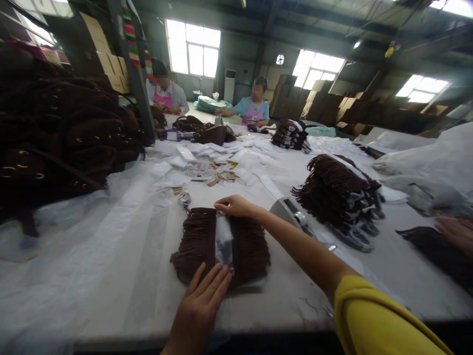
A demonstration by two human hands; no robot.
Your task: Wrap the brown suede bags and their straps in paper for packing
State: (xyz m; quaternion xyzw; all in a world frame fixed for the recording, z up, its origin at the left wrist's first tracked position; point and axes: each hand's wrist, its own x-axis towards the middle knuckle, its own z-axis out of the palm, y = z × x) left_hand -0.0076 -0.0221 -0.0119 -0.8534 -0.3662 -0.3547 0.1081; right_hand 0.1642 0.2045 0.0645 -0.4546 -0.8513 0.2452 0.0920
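A dark brown fringed suede bag lies flat on the table in front of me, fringe on both sides. A shiny, pale plastic-like strip runs down its middle. My left hand is open, its fingers lying flat across the strip's near end and the bag's lower edge. My right hand reaches over to the bag's far edge, fingers stretched out to the left at the strip's top end; its undersides are hidden. A metal clasp sits at the bag's upper left corner.
A grey tape dispenser stands right of the bag, beside stacked fringed bags. Dark bags pile up at left. Paper tags and white packets lie beyond. Another person's blurred hand is at far right; two people work opposite.
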